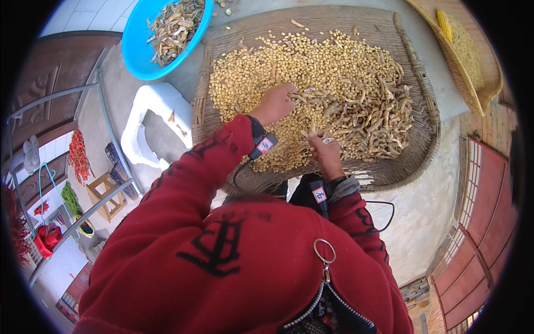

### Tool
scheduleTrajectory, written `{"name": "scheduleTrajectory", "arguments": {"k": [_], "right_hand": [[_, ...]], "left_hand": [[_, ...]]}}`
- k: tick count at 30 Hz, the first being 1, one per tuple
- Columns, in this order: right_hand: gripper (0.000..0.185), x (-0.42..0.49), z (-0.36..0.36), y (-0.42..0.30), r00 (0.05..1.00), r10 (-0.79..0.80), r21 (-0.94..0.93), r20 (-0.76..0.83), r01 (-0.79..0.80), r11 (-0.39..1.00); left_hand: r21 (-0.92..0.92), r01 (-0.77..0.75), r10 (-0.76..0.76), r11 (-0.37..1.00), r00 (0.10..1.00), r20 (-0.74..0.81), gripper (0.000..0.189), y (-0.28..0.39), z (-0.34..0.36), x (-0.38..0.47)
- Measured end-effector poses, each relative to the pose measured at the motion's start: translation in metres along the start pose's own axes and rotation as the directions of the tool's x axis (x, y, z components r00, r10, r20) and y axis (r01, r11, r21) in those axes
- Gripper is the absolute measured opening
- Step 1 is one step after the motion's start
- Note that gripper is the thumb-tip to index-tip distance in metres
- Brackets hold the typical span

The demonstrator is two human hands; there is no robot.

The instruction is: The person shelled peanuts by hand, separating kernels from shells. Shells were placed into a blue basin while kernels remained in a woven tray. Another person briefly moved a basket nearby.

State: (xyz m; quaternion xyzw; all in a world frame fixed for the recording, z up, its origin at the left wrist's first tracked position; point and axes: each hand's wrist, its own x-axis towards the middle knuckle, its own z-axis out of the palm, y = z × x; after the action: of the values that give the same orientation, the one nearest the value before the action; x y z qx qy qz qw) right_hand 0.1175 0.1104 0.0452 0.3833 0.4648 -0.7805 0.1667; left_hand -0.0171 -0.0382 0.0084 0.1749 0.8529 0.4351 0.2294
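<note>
Shelled soybeans (250, 79) are spread over a wide woven wicker tray (333, 16) in front of me. A heap of dry brown bean pods (377, 119) covers its right side. My left hand (273, 104) is over the middle of the beans, its fingertips closed on the end of a dry pod (298, 98). Lower and to the right, my right hand (325, 152) pinches a split, pale pod (308, 135) between thumb and fingers. Whether a bean is still inside that pod is too small to tell.
Behind the tray's left corner stands a blue plastic basin (142, 67) holding pods and husks. A white foam piece (160, 94) lies left of the tray. At far right, a woven winnowing basket (452, 62) holds grain and a corn cob (444, 25). A metal rail (110, 112) runs along the left.
</note>
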Motion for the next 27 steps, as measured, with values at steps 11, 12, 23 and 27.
{"name": "scheduleTrajectory", "arguments": {"k": [11,12,23,27], "right_hand": [[0.02,0.006,-0.002,-0.012,0.999,-0.024,0.144,0.04,0.018,0.989],[0.021,0.006,0.001,-0.014,0.999,-0.013,0.147,0.043,0.006,0.989],[0.017,0.003,0.005,-0.018,0.997,-0.053,0.006,0.05,0.053,0.999],[0.013,0.001,0.003,-0.016,0.989,-0.11,-0.153,0.101,0.125,0.98]], "left_hand": [[-0.251,0.319,-0.214,0.914,0.904,0.371,0.01,0.022,-0.008,-0.006],[-0.299,0.38,-0.233,0.875,0.874,0.428,0.01,0.029,-0.008,-0.012],[-0.394,0.478,-0.187,0.785,0.789,0.585,0.008,0.053,-0.007,-0.036],[-0.347,0.521,-0.22,0.779,0.747,0.628,0.007,0.051,-0.008,-0.038]]}}
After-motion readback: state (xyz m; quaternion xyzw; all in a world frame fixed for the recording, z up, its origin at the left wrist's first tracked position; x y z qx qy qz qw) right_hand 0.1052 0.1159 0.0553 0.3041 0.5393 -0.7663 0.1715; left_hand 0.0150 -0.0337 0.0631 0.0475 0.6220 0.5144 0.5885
